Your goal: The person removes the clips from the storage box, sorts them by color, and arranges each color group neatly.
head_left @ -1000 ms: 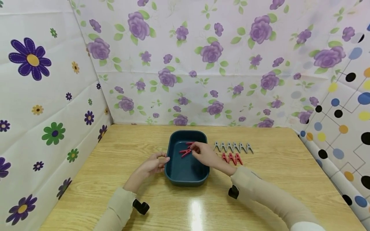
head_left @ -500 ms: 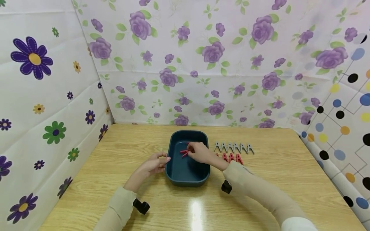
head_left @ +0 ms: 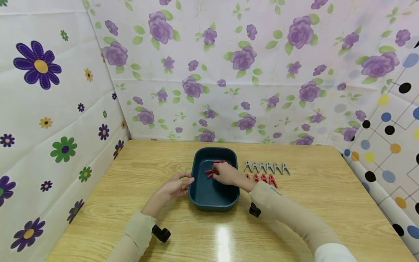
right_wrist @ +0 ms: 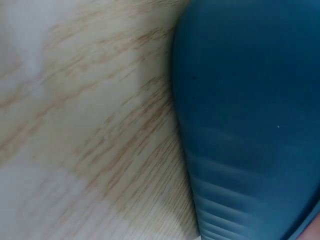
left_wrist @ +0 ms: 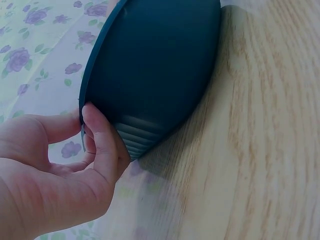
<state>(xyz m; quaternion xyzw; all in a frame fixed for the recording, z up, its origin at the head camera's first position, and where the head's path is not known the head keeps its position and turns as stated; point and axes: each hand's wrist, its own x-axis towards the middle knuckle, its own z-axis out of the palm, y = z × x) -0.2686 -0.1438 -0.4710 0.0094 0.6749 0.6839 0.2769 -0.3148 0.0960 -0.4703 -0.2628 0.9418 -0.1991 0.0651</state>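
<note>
A dark teal plastic bin (head_left: 212,208) stands on the table. My left hand (head_left: 175,186) grips its left rim; in the left wrist view the thumb and fingers pinch the bin's edge (left_wrist: 150,60). Inside the bin, my right hand (head_left: 228,174) has curled fingers on a red clothespin (head_left: 208,174), whose near end the fingers cover. Just behind lies another red clothespin (head_left: 219,161), partly hidden by the hand. The right wrist view is mostly filled by the bin's outer wall (right_wrist: 240,100), with a sliver of skin at its lower right corner.
Right of the bin, several grey clothespins (head_left: 268,167) stand in a row. In front of them is a row of several red clothespins (head_left: 263,177), partly behind my right wrist. Flowered cloth (head_left: 245,83) hangs behind the wooden table (head_left: 311,182).
My right hand has moved slightly left and down onto the red clothespin in the bin. The left hand stays on the rim. The view has shifted a little.
</note>
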